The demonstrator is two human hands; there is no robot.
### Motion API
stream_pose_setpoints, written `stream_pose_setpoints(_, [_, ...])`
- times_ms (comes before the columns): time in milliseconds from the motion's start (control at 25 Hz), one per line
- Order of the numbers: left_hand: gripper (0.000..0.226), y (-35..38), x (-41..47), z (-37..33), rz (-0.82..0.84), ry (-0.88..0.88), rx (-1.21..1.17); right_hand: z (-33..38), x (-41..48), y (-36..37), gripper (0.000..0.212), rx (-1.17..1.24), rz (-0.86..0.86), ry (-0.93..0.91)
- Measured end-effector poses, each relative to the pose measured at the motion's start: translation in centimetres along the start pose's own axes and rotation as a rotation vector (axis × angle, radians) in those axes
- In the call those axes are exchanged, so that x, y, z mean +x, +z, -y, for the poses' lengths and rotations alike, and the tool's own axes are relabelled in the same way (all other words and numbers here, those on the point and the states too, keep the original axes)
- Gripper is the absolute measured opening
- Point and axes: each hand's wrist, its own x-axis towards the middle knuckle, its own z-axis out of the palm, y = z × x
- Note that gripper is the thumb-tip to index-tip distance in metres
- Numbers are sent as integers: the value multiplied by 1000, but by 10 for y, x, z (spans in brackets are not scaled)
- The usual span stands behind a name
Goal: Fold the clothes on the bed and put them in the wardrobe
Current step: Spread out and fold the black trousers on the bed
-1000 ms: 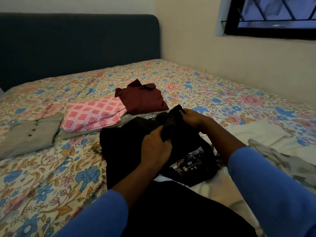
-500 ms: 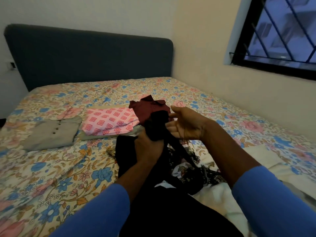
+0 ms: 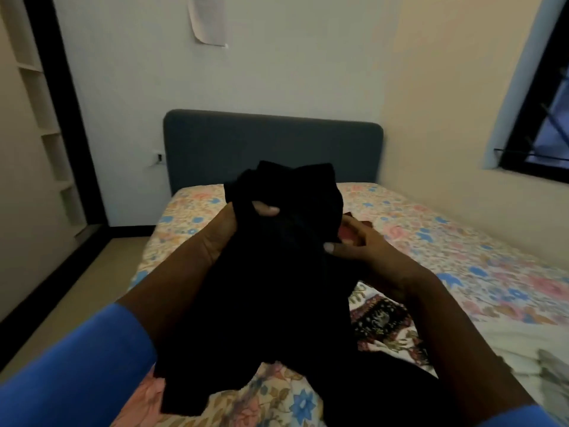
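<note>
Head view: the bed runs from the middle out to 4 o'clock. The black cloth is held up over it, right in the middle. The left hand, a bit toward 9 o'clock, grips a bunch near the top. The right hand, toward 4 o'clock, pinches the side edge. The cloth hangs in a lump, so I think it needs a shake and a flat spot before folding. Shelves stand at 9 o'clock, the headboard at 12 and the window at 3. A flowery cloth at 5 o'clock could get in the way. A paper hangs at 12.
</note>
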Motion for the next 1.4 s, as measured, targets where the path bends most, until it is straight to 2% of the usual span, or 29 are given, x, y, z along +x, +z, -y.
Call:
stream_pose_setpoints(80, [24,-33,-8,11,-100,13,86,-12,18,30,60,119,49,97])
stream_pose_setpoints(120, [23,-53,-6,29,-128,-46,129,-26,32,39,41,65,37,167])
stream_pose_setpoints(200, [10,-98,-5,85,-115,-301,155,-73,62,53,19,-314,-31,312])
stream_pose_setpoints(280, [12,-140,-11,145,-180,-546,237,-135,79,61,18,-778,-154,388])
stream_pose_setpoints(320, [16,-159,-14,169,-266,-586,311,-165,80,68,17,-922,-177,388])
stream_pose_setpoints(400, [37,-189,-13,205,-438,-529,338,-204,74,82,36,-1051,-246,329])
stream_pose_setpoints(480, [63,-193,-14,217,-519,-462,354,-218,68,91,47,-1135,-390,306])
stream_pose_setpoints(560, [70,-183,-13,225,-583,-404,591,-221,72,100,64,-1208,-406,405])
stream_pose_setpoints(600, [70,-176,-12,227,-582,-381,719,-225,75,103,65,-1227,-366,432])
stream_pose_setpoints(680, [76,-169,-13,233,-524,-322,938,-229,80,104,39,-1313,-321,351])
stream_pose_setpoints(760, [63,-169,-9,233,-530,-212,907,-220,82,89,21,-1312,-466,259])
stream_pose_setpoints(800, [53,-169,-6,229,-554,-156,856,-213,82,81,23,-1250,-547,261])
stream_pose_setpoints(880, [44,-169,1,222,-570,-87,826,-203,77,73,27,-1050,-604,335])
stream_pose_setpoints(920, [47,-170,6,220,-548,-95,833,-201,73,76,29,-953,-596,404])
stream_pose_setpoints(1000, [66,-168,8,217,-526,-258,907,-204,62,95,50,-913,-514,546])
stream_pose_setpoints(1040, [72,-167,6,217,-542,-335,1004,-204,57,109,59,-993,-456,578])
stream_pose_setpoints(1120, [72,-155,-8,221,-557,-364,1240,-212,47,129,57,-1203,-391,500])
stream_pose_setpoints(1200, [59,-140,-25,215,-504,-299,1313,-217,41,138,45,-1307,-390,390])
stream_pose_setpoints(1280, [40,-133,-45,209,-514,-162,1114,-217,40,138,45,-1308,-388,379])
stream_pose_setpoints(1320, [39,-128,-62,207,-477,-28,1059,-214,40,138,49,-1280,-378,394])
stream_pose_setpoints(1360, [51,-120,-80,207,-334,131,1083,-211,41,137,53,-1238,-360,427])
stream_pose_setpoints(1400, [63,-110,-98,205,-82,249,1151,-209,41,136,57,-1196,-344,451])
